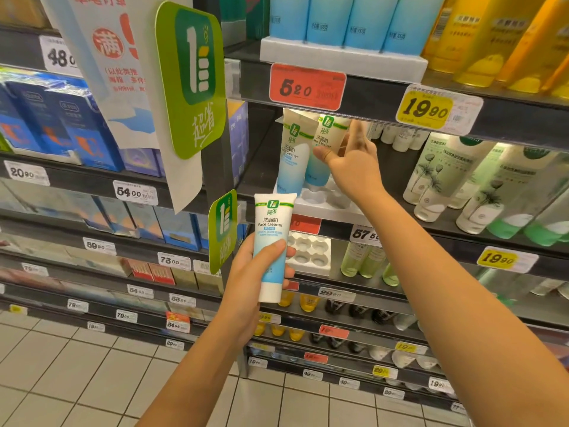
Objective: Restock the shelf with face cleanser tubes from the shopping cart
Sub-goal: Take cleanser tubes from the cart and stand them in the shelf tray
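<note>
My left hand (251, 269) grips a white-and-blue face cleanser tube (272, 241) upright in front of the shelf edge. My right hand (354, 158) reaches into the shelf and holds a second tube (323, 143), tilted, between thumb and fingers, its cap just above the white holder tray (326, 204). Another tube (291, 155) stands in that tray at the left, touching the held one. The shopping cart is out of view.
A second white tray with round holes (308, 251) sits on the shelf below. Green-white bottles (446, 180) stand to the right, blue tubes (338, 20) and yellow bottles (492, 35) above. A green brand sign (192, 78) juts out at the left. Tiled floor (77, 380) lies below.
</note>
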{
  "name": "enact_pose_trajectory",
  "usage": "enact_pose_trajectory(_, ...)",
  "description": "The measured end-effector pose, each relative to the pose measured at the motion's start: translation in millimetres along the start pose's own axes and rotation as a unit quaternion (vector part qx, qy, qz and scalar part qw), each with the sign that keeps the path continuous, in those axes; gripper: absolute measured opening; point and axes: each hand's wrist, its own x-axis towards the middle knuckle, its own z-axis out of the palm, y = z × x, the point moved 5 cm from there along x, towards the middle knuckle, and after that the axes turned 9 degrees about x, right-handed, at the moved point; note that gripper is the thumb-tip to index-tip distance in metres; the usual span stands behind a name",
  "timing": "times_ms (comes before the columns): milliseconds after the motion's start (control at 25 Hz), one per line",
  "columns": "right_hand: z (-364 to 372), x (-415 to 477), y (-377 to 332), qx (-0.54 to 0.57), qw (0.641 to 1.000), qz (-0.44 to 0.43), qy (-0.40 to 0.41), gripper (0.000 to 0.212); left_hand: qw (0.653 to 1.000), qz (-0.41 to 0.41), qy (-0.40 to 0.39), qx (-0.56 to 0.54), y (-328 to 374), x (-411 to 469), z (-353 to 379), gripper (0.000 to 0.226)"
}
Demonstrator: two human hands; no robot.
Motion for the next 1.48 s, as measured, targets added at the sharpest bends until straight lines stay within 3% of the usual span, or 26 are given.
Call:
enact_pose_trajectory(200, 1.3, -5.1, -5.9, 0.000, 0.997, -0.059, 0.057, 0.050, 1.000, 0.005, 0.001, 0.009, -0.1, 1.6, 4.5, 0.047)
enact_pose_trajectory(360, -2.1, -9.2, -9.0, 0.038, 0.997, -0.050, 0.033, 0.047, 0.999, 0.007, 0.005, 0.034, 2.4, 3.8, 12.3, 0.044)
enact_pose_trajectory(480, -11.9, -37.0, -5.4, 0.094, 0.992, -0.043, 0.072, 0.034, 0.998, 0.032, -0.005, 0.054, 8.7, 6.8, 15.7, 0.046)
enact_pose_trajectory(560, -10.9, -63.5, 3.2, 0.177, 0.984, -0.020, 0.024, 0.022, 0.997, 0.043, 0.008, 0.057, 14.2, 10.9, 16.3, 0.053)
enact_pose_trajectory(640, -0.3, -87.3, 7.3, 0.336, 0.936, 0.050, -0.092, 0.020, 0.997, 0.054, 0.018, 0.060, 19.7, 16.8, 18.8, 0.056)
enact_pose_trajectory(720, 1.0, -98.1, 5.4, 0.405, 0.902, 0.066, -0.137, 0.018, 0.995, 0.072, 0.010, 0.067, 24.7, 21.9, 26.5, 0.055)
enact_pose_trajectory(920, -19.3, -87.6, 3.0, 0.397, 0.912, 0.040, -0.100, 0.017, 0.983, 0.129, -0.025, 0.125, 35.2, 33.2, 42.7, 0.042)
enact_pose_trajectory(1000, -35.1, -77.7, 7.2, 0.411, 0.910, 0.040, -0.040, 0.016, 0.978, 0.149, 0.032, 0.139, 43.3, 43.7, 35.4, 0.030)
enact_pose_trajectory(1120, -52.4, -63.3, 14.4, 0.406, 0.911, 0.032, 0.068, 0.015, 0.913, 0.217, 0.167, 0.301, 61.9, 59.9, 22.2, 0.045)
enact_pose_trajectory(1200, -53.8, -56.8, 15.1, 0.380, 0.917, 0.029, 0.115, 0.014, 0.881, 0.217, 0.164, 0.387, 63.3, 72.5, 22.9, 0.061)
enact_pose_trajectory(1320, -50.6, -48.1, 9.2, 0.296, 0.943, -0.003, 0.149, 0.018, 0.881, 0.190, 0.110, 0.419, 54.2, 86.0, 22.2, 0.065)
enact_pose_trajectory(1480, -41.1, -43.2, -3.1, 0.225, 0.962, -0.062, 0.139, 0.018, 0.891, 0.207, 0.138, 0.379, 50.1, 86.6, 13.4, 0.058)
